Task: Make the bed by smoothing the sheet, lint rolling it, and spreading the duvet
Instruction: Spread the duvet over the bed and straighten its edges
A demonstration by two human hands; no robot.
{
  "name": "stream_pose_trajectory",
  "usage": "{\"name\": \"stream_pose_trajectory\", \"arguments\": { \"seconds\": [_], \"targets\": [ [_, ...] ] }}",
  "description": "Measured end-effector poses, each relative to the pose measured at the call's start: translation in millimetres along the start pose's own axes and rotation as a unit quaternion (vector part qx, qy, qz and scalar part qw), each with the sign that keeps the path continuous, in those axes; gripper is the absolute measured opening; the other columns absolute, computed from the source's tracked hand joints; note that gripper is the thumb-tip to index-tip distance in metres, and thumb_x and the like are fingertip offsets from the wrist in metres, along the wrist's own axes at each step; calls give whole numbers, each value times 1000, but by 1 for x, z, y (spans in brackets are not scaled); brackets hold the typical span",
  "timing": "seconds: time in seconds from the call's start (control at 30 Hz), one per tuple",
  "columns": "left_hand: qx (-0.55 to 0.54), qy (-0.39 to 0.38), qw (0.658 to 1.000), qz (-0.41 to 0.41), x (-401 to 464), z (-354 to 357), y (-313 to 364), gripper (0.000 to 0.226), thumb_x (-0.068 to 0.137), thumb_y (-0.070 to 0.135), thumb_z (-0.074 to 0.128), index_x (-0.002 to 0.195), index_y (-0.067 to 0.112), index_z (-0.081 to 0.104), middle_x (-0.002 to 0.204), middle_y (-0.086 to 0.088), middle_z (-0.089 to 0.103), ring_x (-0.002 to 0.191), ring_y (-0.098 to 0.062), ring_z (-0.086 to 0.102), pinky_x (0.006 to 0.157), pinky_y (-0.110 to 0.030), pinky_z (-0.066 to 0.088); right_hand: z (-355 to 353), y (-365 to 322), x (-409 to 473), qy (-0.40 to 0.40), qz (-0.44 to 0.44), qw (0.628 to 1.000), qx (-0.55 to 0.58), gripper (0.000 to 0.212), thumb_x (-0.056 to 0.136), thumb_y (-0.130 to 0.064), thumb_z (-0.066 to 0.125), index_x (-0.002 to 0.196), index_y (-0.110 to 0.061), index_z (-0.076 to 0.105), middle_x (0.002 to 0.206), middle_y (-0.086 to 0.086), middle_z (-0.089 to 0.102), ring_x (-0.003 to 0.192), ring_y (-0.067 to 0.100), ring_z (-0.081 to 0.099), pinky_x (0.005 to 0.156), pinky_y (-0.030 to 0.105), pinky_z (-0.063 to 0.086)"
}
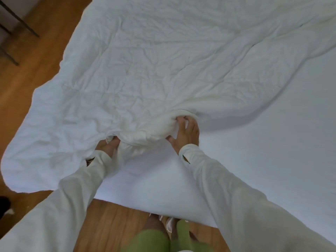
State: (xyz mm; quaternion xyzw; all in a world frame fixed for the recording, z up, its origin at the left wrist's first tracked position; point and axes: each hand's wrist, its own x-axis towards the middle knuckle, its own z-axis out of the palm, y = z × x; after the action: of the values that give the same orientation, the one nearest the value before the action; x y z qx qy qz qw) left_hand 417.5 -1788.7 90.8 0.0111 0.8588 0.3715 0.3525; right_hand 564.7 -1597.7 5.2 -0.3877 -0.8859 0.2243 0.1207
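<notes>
Over the sheet (pixel 272 151), both outstretched hands grip the duvet (pixel 145 70) edge

Wooden floor (pixel 36 57), dark furniture legs (pixel 21 22)

Both arms wear long, loose, cream-white fabric sleeves (pixel 236 193) that reach the wrists, softly creased along their length. Each cuff ends in a small slit opening near the wrist, showing a dark gap. The left hand (pixel 108 145) and right hand (pixel 187 133) are bare. Below, olive-green soft trouser legs (pixel 151 240) show, blurred.
</notes>
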Motion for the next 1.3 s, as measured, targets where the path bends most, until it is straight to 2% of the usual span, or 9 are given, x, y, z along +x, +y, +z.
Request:
{"name": "stream_pose_trajectory", "arguments": {
  "seconds": [0.27,0.37,0.43,0.53,0.67,0.87,0.97,1.07,1.3],
  "targets": [
    [175,14,984,13,41,-5,13,38,92,40,50,103,6,63,107,-21,61,100,-32,57,80,-32,37,-11,-7,34,-132,73,973,175,39,89,-7,55,125,-19,60,132,7,57,125,27,48,100,33,42],
    [426,32,902,59,54,1,32,34,96,34,40,117,13,56,118,-12,61,108,-30,57,85,-33,38,-20,-2,8,-370,51,928,-5,39,98,-25,47,136,-17,51,142,9,50,130,29,46,103,28,36],
    [476,6,863,170,51,19,42,41,86,27,53,126,18,50,126,-8,56,113,-28,55,95,-32,36,-29,6,-29,-548,44,820,-157,49,100,-38,44,141,-12,45,146,9,45,132,28,44,109,32,34],
    [367,-219,812,398,9,68,46,64,66,9,62,128,20,52,131,-2,51,121,-26,49,104,-28,32,-53,35,-68,-592,87,780,-184,46,98,-39,48,132,-9,54,136,8,53,124,27,51,100,32,40],
    [426,-383,703,421,-62,136,37,86,74,31,70,146,20,26,149,1,35,137,-21,34,112,-31,27,-99,54,-62,-535,134,828,-106,34,100,-27,47,124,-7,60,113,8,59,112,24,57,84,24,38],
    [507,-384,713,295,-69,212,73,98,86,49,59,150,20,-10,148,-6,39,124,-29,49,99,-38,41,-126,73,-47,-397,130,905,-80,28,99,-28,47,115,-14,65,111,7,66,100,23,61,81,27,43],
    [510,-347,725,307,-61,215,100,72,92,47,51,150,21,19,145,-6,43,128,-27,46,104,-36,38,-129,88,-58,-151,204,957,138,15,96,-23,55,102,-15,66,99,0,61,85,16,57,73,20,40],
    [392,-248,830,310,-51,199,114,43,94,46,47,123,17,56,125,-6,60,116,-26,54,93,-29,39,-130,97,-67,56,315,900,295,20,93,-30,61,109,-19,55,106,0,59,88,17,59,76,22,42],
    [127,-13,979,161,-86,176,133,51,81,53,50,76,4,64,81,-15,65,79,-23,56,75,-32,44,-111,72,-39,-67,227,930,281,110,58,-31,92,141,-17,22,132,5,24,107,18,42,93,31,45]
  ]
}}
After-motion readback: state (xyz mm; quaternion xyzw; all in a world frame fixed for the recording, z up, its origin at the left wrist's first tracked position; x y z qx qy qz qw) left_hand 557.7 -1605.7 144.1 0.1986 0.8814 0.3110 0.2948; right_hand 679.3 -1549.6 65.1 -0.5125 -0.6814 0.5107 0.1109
